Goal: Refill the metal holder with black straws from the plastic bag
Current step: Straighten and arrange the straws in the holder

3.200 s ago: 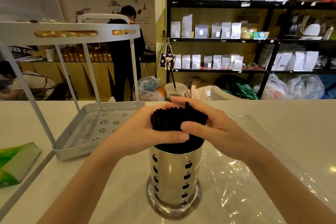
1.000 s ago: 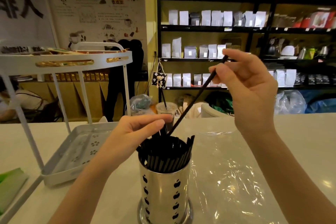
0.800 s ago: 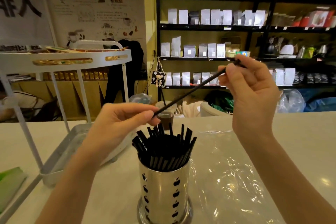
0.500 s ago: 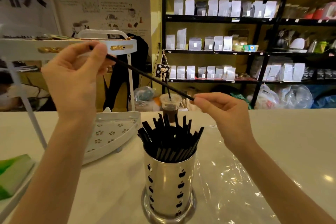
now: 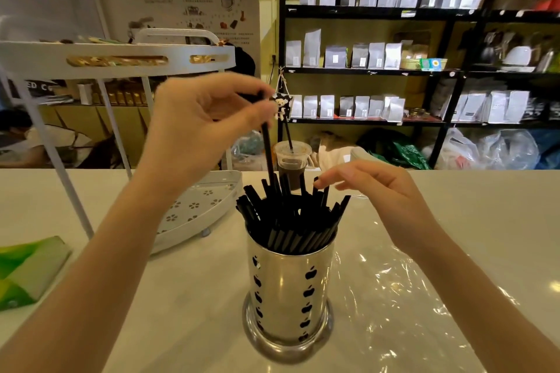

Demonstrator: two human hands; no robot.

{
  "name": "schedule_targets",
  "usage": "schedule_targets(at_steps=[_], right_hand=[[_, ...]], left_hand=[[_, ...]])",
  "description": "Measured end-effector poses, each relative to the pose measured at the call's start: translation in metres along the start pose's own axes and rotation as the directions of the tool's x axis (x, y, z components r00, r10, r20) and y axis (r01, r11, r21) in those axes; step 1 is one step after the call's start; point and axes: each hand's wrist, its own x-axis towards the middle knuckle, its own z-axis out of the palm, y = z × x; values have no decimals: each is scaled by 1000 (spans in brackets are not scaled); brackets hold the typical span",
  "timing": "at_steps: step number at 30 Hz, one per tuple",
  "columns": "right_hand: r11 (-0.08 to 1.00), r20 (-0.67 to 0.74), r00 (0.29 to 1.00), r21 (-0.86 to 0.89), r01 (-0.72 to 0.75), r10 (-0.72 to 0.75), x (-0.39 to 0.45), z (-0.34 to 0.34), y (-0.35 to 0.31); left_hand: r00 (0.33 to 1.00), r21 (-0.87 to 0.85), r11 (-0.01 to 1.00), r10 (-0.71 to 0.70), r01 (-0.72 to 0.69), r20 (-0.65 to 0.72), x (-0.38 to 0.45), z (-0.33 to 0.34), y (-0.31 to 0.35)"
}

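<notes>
The left hand point(image 5: 203, 127) is raised above the table point(image 5: 188, 306), its thumb and fingertips pinched near the top end of a single black straw point(image 5: 267, 148). That straw hangs almost upright below the hand, and its lower end reaches into the bundle of black straws point(image 5: 291, 218) that fills the metal holder point(image 5: 289, 288). The holder, a shiny cylinder punched with apple-shaped holes, stands upright on the table below and to the right of the left hand, between the two forearms. The straws in it fan outward, their tips at uneven heights.

The right hand point(image 5: 372, 188) is lower than the left, just to the right of the straw tips. Its fingers point(image 5: 328, 177) are loosely spread and curved, gripping nothing; whether the fingertips touch the nearest straws cannot be told.

A sheet of clear plastic bag point(image 5: 403, 297) lies flat and crinkled on the table under the right forearm, reaching up to the base of the holder.

Beyond the straws, between the two hands, a lidded plastic cup point(image 5: 292, 160) of dark drink stands with its own straw. Under the left forearm sits the lower tray of a white rack point(image 5: 194, 212), and a green packet point(image 5: 27, 269) lies well to the left of that arm.
</notes>
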Motion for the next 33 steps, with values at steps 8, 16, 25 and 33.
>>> schedule_targets(at_steps=[8,16,25,33], right_hand=[[996,46,998,-84,40,-36,-11,-5,-4],[975,130,988,-194,107,-83,-6,-8,-17],[920,335,942,-358,160,-34,7,-15,-40],[897,178,970,-381,223,-165,22,-19,-54]], left_hand=[[972,40,992,-121,116,202,-26,13,-8],[943,98,990,-131,105,308,-37,17,-9],[947,82,992,-114,93,302,-37,13,-1],[915,42,969,-244,243,321,-32,22,-6]])
